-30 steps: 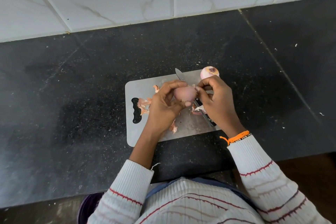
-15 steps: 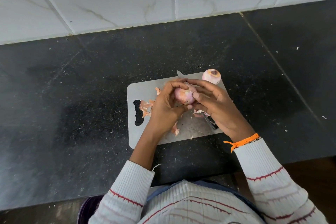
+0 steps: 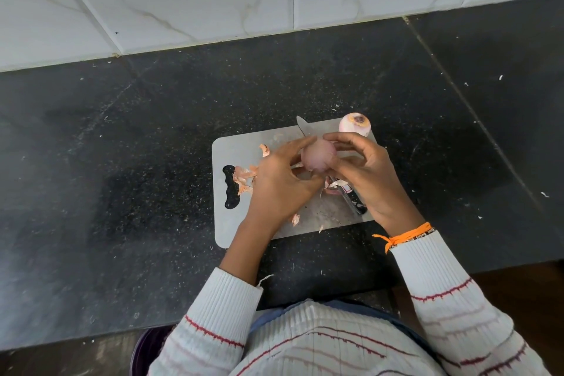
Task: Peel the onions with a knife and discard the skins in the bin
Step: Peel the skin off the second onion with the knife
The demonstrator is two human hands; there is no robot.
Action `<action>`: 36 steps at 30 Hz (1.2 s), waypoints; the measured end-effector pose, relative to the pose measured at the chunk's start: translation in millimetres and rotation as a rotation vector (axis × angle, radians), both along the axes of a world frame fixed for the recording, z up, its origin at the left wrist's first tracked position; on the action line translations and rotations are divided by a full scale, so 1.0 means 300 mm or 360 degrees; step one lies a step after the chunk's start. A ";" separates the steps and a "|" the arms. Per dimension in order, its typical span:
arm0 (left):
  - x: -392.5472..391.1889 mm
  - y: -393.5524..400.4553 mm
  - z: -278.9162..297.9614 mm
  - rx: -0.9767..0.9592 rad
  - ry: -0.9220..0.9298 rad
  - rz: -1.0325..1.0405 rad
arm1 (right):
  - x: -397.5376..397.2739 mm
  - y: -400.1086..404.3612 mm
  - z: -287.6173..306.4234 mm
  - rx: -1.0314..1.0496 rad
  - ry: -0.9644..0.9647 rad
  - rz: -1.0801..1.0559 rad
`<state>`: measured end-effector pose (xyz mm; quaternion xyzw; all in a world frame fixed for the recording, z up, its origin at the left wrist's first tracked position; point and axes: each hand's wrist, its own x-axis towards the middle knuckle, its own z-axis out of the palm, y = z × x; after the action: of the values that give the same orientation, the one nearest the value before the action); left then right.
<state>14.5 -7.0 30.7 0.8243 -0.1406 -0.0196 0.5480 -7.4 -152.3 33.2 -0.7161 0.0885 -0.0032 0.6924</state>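
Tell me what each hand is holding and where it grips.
Both hold the same onion: left hand grips its left side, right hand its right side, above the cutting board.

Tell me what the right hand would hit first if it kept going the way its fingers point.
Its fingers point left, so the right hand would press further onto the onion it already holds, then meet the left hand just beyond. Depth is hard to judge.

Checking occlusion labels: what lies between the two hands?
In the head view, the onion sits between the left hand and right hand, gripped by both above the cutting board.
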 end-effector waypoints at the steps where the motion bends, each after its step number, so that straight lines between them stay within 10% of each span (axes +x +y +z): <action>1: -0.001 0.000 0.002 0.0023 -0.0017 -0.0004 | 0.000 0.000 0.001 -0.0017 0.0000 -0.0002; 36: -0.013 -0.029 -0.007 -0.0203 0.0254 0.0204 | -0.003 0.002 -0.011 -0.0138 -0.0001 -0.0080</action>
<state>10.6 -15.9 28.7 0.7910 -0.0444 -0.0410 0.6088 -8.3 -151.8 30.0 -0.7429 0.1060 -0.0246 0.6605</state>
